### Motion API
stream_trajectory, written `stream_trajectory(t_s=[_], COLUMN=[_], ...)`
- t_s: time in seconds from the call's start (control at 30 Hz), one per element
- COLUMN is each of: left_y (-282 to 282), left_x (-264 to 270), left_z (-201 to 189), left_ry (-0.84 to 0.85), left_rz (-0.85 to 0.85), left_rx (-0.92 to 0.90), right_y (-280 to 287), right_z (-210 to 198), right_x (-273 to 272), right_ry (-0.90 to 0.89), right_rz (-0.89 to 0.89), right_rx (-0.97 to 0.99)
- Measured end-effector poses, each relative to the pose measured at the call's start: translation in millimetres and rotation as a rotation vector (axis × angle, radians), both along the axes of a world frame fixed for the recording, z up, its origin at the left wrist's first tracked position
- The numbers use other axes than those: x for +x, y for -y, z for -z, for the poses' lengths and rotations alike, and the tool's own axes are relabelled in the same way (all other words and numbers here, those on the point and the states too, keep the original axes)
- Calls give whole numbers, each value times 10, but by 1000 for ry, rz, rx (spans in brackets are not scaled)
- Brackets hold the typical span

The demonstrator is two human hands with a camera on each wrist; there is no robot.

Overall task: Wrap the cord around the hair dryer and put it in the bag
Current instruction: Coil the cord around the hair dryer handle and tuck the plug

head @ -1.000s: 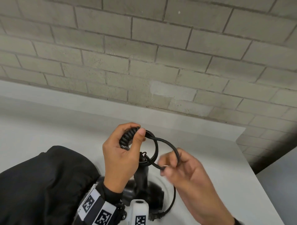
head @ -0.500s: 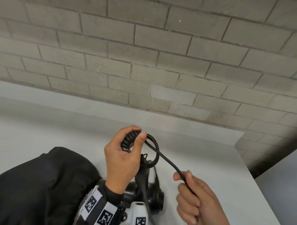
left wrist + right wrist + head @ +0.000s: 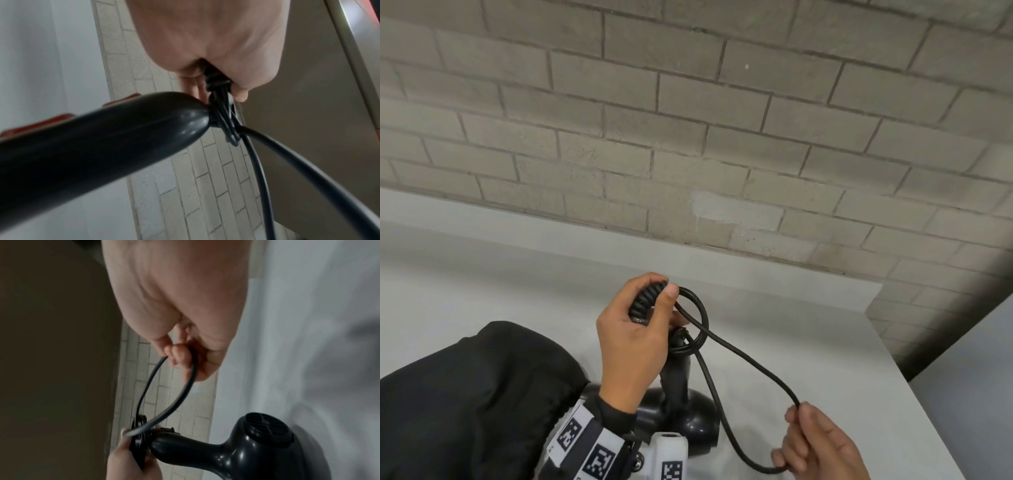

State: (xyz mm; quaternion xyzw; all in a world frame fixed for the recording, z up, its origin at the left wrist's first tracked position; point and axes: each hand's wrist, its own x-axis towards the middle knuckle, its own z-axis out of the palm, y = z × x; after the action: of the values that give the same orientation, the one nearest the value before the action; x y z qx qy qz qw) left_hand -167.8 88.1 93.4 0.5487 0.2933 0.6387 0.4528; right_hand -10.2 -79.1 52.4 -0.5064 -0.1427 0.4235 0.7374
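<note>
Black smooth plastic hair dryer (image 3: 690,423) stands on white table (image 3: 808,329) near its right edge; left hand (image 3: 633,337) grips coiled black cord (image 3: 748,361), right hand (image 3: 822,445), partly cropped, pinches a loop.

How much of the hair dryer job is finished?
Partly done. The left hand grips some cord coils already bunched at the end of the hair dryer handle. The right hand holds a long loose cord that needs wrapping. The black bag on the left holds no dryer yet.

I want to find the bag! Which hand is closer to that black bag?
Left. The left hand grips coiled cord just beside the black bag; the right hand holds the cord farther away, beyond the hair dryer.
</note>
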Motion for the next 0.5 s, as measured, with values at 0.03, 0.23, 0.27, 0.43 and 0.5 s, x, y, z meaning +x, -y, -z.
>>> stream_trajectory(t_s=[0.03, 0.23, 0.27, 0.43, 0.5], left_y=[14, 81, 91, 135, 139], left_x=[10, 69, 74, 90, 76], left_z=[-6, -31, -34, -33, -22], left_ry=[1, 5, 1, -27, -41], left_rz=[-8, -66, -74, -113, -124], left_rx=[0, 36, 46, 84, 83], right_y=[-40, -193, -217, -394, -434], right_z=[5, -81, -153, -352, -407], right_x=[-14, -319, -421, -685, -673], right_ry=[71, 936, 979, 955, 919], right_rz=[64, 508, 493, -211, -314], right_rx=[-9, -48, 3, -145, -106])
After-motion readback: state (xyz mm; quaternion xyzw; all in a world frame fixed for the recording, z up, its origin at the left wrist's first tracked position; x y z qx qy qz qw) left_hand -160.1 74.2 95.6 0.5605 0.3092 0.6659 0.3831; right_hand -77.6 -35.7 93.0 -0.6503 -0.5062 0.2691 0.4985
